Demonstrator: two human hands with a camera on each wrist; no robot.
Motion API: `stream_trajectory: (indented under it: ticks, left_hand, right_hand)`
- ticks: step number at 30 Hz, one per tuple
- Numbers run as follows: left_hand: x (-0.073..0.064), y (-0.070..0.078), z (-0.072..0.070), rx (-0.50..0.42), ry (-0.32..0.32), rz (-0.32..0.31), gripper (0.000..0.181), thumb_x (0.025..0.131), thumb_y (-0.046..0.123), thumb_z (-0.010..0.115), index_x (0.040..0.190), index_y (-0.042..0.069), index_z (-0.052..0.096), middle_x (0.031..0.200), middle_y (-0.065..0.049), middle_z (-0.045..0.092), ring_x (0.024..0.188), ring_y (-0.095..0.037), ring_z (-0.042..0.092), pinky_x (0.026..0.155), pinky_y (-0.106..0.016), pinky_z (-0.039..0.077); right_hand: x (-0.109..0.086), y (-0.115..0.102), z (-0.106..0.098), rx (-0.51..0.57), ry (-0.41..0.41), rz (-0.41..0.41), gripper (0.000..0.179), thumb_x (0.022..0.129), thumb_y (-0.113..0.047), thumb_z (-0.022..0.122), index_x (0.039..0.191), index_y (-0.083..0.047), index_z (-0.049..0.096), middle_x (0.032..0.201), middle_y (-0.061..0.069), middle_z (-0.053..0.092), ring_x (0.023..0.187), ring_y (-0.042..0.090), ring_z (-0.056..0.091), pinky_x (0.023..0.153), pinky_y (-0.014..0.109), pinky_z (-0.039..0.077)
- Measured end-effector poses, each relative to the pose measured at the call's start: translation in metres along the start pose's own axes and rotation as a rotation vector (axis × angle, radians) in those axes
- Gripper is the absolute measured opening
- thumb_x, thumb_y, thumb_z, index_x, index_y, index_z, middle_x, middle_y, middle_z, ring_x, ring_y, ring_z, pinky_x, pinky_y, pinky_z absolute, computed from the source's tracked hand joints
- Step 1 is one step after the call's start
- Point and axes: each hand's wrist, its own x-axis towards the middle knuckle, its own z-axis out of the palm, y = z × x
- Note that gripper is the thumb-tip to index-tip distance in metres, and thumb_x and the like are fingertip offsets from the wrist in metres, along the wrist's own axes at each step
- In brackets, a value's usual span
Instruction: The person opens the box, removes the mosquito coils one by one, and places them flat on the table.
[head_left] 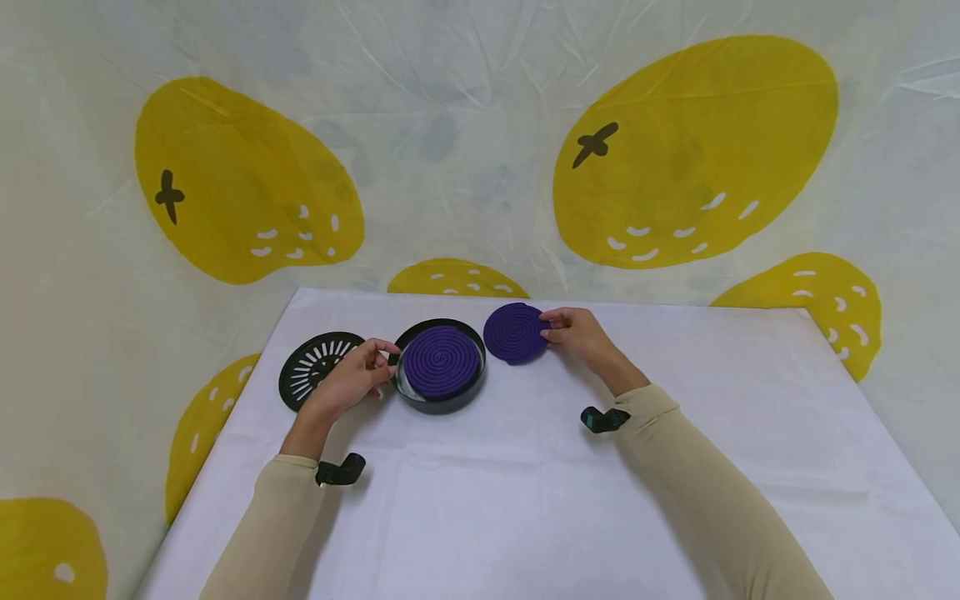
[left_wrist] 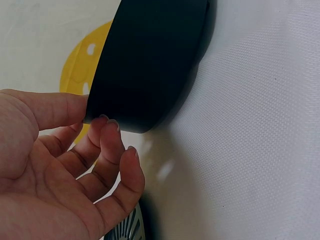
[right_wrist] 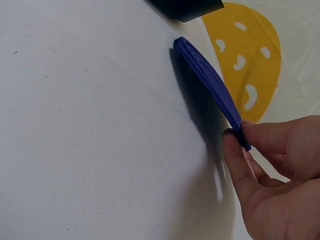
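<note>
A purple mosquito coil [head_left: 517, 332] is pinched at its right edge by my right hand [head_left: 588, 340]. In the right wrist view this coil [right_wrist: 210, 82] tilts up off the table, thumb and fingers on its near end. Just left of it, a round dark tin [head_left: 441, 407] holds another purple spiral coil [head_left: 441, 360]. My left hand [head_left: 351, 379] pinches the tin's left rim; the left wrist view shows the tin's dark side wall [left_wrist: 145, 65] beside the thumb. Partly behind the left hand lies a black slotted lid [head_left: 303, 371].
A white cloth [head_left: 480, 508] covers the table. Behind it hangs a pale curtain with large yellow fruit prints [head_left: 697, 150]. A small black camera device sits on each wrist, left [head_left: 341, 470] and right [head_left: 603, 419].
</note>
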Motion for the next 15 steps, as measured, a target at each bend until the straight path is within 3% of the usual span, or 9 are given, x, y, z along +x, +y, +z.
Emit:
stream_trajectory:
  ticks: [5,15]
  left_hand:
    - [0.0004,-0.0005,0.0,0.0,-0.001,0.0,0.033,0.098,0.006,0.063,0.131,0.008,0.055,0.092,-0.008,0.051,0.085,-0.025,0.057,0.068,-0.036,0.054]
    - [0.0006,-0.0018,0.0002,0.003,0.002,0.0,0.034,0.098,0.006,0.063,0.131,0.008,0.055,0.092,-0.008,0.052,0.086,-0.026,0.057,0.068,-0.035,0.054]
  right_hand:
    - [-0.002,-0.0009,-0.0014,-0.019,-0.006,-0.011,0.038,0.094,-0.001,0.068,0.131,0.005,0.062,0.122,0.024,0.062,0.101,0.023,0.057,0.076,0.016,0.049]
    - [-0.0045,-0.0016,-0.003,-0.06,-0.037,-0.019,0.04,0.094,0.001,0.067,0.133,0.004,0.06,0.125,0.025,0.063,0.101,0.024,0.061,0.077,0.018,0.051]
